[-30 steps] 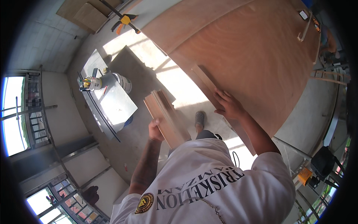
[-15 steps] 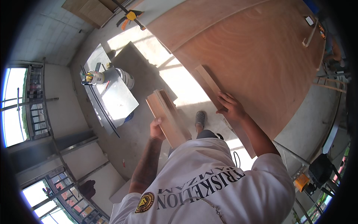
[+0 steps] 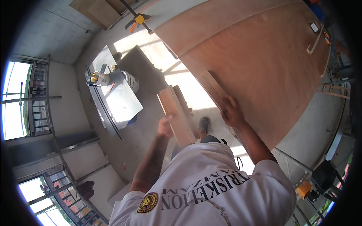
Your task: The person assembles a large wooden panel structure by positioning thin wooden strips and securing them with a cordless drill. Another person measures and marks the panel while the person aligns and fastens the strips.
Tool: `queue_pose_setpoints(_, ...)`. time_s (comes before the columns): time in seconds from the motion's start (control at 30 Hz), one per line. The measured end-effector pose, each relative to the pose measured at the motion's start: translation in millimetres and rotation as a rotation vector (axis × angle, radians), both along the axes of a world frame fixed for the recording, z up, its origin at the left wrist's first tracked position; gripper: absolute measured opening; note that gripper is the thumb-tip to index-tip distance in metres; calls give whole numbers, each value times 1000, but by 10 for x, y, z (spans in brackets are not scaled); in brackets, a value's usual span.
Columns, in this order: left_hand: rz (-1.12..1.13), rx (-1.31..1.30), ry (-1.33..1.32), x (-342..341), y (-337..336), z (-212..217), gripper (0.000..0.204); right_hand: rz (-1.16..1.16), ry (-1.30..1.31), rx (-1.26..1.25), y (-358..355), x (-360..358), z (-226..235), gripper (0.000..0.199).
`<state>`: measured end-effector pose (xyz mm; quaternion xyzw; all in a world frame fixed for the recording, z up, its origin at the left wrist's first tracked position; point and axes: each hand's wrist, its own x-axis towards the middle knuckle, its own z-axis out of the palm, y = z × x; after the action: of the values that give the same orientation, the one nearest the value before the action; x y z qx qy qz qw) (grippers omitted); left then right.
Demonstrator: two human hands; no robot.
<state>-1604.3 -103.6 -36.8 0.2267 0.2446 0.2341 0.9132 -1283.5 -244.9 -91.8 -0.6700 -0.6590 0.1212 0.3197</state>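
A stack of flat wooden strips (image 3: pixel 175 115) is clasped in my left hand (image 3: pixel 165 126), with the thumb over its upper face and the fingers hidden beneath. The stack is held in front of my body, its far end pointing away from me. To the right, my right hand (image 3: pixel 232 112) closes over the near end of a single wooden strip (image 3: pixel 213 86). That strip lies along the left edge of a large reddish-brown plywood sheet (image 3: pixel 260 64).
Left on the floor, a grey sheet (image 3: pixel 124 100) carries a tool-filled bucket (image 3: pixel 101 78); another bucket (image 3: pixel 131 81) stands beside it. A yellow-and-black clamp (image 3: pixel 139 19) grips the plywood's far corner. A metal frame (image 3: pixel 292 160) stands right of me.
The whole view has shifted slightly. My left hand has carried the stack a little right, nearer the plywood. My right hand has slid slightly toward me along the single strip's end.
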Motion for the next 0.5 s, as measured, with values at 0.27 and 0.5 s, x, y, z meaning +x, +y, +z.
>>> queue_pose_setpoints(0.27, -39, 18, -17, 213, 23, 125, 89, -142, -230, 14, 74, -317, 561, 64)
queue_pose_setpoints(0.5, -39, 92, 153, 479, -1, 16, 68, 89, 876, -375, 407, -790, 1104, 60)
